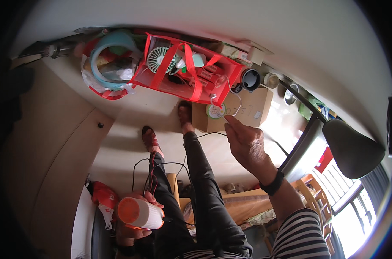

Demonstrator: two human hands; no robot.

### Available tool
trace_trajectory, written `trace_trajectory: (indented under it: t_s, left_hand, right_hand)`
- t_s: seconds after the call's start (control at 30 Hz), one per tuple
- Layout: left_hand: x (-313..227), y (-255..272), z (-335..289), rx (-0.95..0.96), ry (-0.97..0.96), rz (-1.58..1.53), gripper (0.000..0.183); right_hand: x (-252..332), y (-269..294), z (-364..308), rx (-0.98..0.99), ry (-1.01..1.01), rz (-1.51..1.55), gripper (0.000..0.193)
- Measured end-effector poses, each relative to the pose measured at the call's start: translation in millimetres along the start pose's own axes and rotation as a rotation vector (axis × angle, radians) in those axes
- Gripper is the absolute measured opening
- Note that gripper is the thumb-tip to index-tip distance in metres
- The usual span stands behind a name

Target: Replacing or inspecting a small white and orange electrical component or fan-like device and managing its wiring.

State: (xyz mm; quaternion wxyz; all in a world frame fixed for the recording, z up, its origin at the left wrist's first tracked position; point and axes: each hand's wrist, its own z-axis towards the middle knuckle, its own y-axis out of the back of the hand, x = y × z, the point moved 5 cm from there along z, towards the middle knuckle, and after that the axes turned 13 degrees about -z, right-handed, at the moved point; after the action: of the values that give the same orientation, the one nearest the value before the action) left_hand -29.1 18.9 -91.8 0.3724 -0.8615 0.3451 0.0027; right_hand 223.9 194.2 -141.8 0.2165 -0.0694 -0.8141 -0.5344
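My left hand (pixel 127 233), low in the view, is wrapped round a white cylinder with orange ends (pixel 147 214). Dark and red cords (pixel 153 177) loop up beside it, past my legs. My right hand (pixel 249 144), with a dark band at the wrist, reaches forward with thumb and forefinger pinched together. At those fingertips runs a thin white cord (pixel 240 105), which hangs down from the red-edged clear bag (pixel 178 88). Just beyond the fingers stands a cardboard box (pixel 247 110) with a round green-rimmed label (pixel 215 111).
Inside the bag are a pale green fan (pixel 160 59) and red packages (pixel 211 77). Left of it sits another bag with a light blue ring (pixel 99 64). A dark-rimmed cup (pixel 250 80) and metal bowl (pixel 291 94) stand right. A dark grey rounded panel (pixel 353 149) juts in.
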Motion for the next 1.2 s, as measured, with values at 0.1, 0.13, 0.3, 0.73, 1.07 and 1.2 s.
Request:
trace_trajectory:
  t_s: [0.1,0.13,0.3,0.73,1.07,1.2]
  left_hand:
    - [-3,-2,-2,-0.048,-0.014,0.031,0.065]
    - [-4,-1,-4,-0.058,-0.021,0.042,0.065]
    - [-4,5,-4,-0.059,-0.010,-0.021,0.065]
    - [-4,14,-2,-0.010,-0.080,-0.043,0.067]
    - [-9,9,0,-0.054,-0.020,-0.047,0.067]
    - [-12,8,2,-0.041,-0.014,-0.001,0.066]
  right_hand:
    - [6,10,-2,-0.014,-0.015,0.061,0.023]
    - [13,15,-3,-0.016,-0.008,0.076,0.023]
    - [26,31,-4,-0.018,-0.055,0.117,0.027]
    - [72,83,4,-0.052,0.066,0.133,0.027]
    - [89,91,7,0.068,-0.026,0.464,0.029]
    - [67,26,20,0.060,-0.179,0.656,0.027]
